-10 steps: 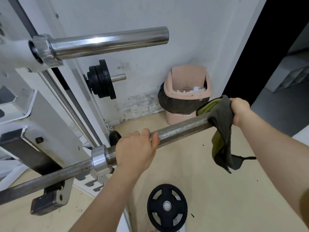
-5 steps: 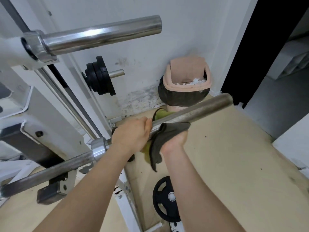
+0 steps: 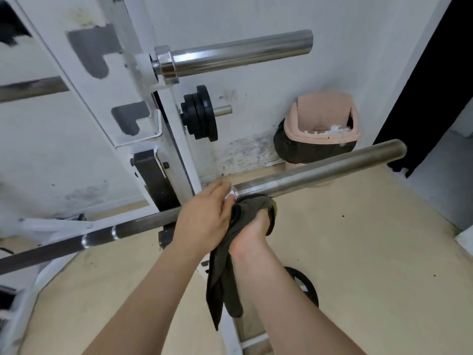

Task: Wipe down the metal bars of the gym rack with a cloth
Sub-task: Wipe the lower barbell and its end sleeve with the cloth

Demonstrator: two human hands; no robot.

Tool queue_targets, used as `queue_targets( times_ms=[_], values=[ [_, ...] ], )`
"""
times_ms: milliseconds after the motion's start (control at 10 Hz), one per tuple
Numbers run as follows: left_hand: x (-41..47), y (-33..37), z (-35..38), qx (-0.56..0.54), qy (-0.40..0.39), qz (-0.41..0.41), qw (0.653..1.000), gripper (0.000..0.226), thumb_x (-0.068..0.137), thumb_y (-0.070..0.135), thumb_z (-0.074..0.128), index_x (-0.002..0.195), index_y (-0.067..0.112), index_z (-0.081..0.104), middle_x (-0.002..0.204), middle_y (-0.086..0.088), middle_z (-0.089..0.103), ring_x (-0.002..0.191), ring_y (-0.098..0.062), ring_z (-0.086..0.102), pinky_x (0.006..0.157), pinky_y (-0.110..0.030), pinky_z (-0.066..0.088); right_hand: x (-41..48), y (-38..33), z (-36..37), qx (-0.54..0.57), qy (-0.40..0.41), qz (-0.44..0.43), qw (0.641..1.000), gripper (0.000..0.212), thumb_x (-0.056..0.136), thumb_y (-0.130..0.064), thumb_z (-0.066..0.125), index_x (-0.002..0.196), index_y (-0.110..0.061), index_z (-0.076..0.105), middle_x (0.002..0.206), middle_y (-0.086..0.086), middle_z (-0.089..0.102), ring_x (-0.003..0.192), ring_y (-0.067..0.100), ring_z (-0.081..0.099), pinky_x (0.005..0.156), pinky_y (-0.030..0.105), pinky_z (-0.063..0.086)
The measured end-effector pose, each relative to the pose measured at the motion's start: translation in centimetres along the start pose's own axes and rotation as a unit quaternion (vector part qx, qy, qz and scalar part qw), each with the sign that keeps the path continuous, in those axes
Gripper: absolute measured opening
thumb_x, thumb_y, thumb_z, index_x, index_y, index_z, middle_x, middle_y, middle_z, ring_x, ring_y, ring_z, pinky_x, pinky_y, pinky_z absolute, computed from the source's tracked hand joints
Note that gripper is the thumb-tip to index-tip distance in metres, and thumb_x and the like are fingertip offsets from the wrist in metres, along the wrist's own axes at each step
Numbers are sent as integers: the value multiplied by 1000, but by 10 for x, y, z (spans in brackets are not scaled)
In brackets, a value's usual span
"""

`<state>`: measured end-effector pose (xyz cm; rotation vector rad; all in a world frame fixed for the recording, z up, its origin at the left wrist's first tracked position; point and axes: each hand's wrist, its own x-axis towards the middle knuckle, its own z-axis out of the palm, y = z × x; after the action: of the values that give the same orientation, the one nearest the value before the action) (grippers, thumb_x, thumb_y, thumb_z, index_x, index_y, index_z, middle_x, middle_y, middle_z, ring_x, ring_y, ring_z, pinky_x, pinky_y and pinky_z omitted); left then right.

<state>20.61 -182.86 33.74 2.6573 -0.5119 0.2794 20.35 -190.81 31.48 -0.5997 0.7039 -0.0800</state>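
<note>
A long steel barbell (image 3: 320,170) runs across the view from lower left to its free end at the right. My left hand (image 3: 204,219) rests over the bar at its collar, fingers curled on it. My right hand (image 3: 252,231) sits just below the bar beside the left one, closed on a dark grey-green cloth (image 3: 222,272) that bunches under the sleeve and hangs down between my forearms. Higher up, a second chrome bar sleeve (image 3: 240,53) sticks out to the right from the white rack upright (image 3: 122,80).
Black weight plates (image 3: 201,112) hang on a peg behind the rack. A pink bin (image 3: 323,124) with a dark liner stands against the white wall. Another plate (image 3: 304,285) lies on the beige floor under my right arm. A dark doorway (image 3: 432,85) opens at right.
My right hand slid the cloth from the bar's free end inward to the collar, next to my left hand. The view shifted left, showing more of the rack upright.
</note>
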Motion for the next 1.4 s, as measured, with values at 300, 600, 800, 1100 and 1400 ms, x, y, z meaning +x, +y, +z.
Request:
queue_targets(
  times_ms=[300,600,800,1100,1400],
  values=[
    [36,-8,-6,-101,-114,-102,983,32,103,30,29,98,19,58,95,-5,63,92,-29,57,68,-32,39,-22,-8,8,49,6,80,996,39,99,-43,37,90,-11,57,87,14,61,74,26,60,58,30,47],
    [6,-33,-14,-306,-65,-92,945,42,97,4,42,116,31,67,123,23,59,115,0,53,101,-21,41,-30,-59,-9,-434,7,-350,830,53,97,-48,35,50,-31,54,46,-16,51,54,6,50,56,29,38],
    [-1,-30,-18,-306,141,-187,923,51,79,-12,40,117,18,57,105,11,63,97,-5,61,84,-14,46,-1,-22,40,-787,-59,-452,416,30,99,-38,34,98,-18,57,106,8,64,99,30,58,83,38,38],
    [-8,-33,-8,-135,41,-57,988,50,89,11,48,138,20,48,141,5,48,127,-14,43,109,-25,31,56,-69,40,-816,-70,-347,458,44,100,-32,28,96,-12,67,106,18,66,101,37,60,82,41,45],
    [-5,-29,-8,-181,27,-57,981,48,94,30,48,140,33,37,137,12,49,116,-8,51,97,-30,44,54,-66,37,-797,-55,-476,367,30,97,-21,39,75,-16,59,70,5,59,72,30,63,57,31,33]
  ],
)
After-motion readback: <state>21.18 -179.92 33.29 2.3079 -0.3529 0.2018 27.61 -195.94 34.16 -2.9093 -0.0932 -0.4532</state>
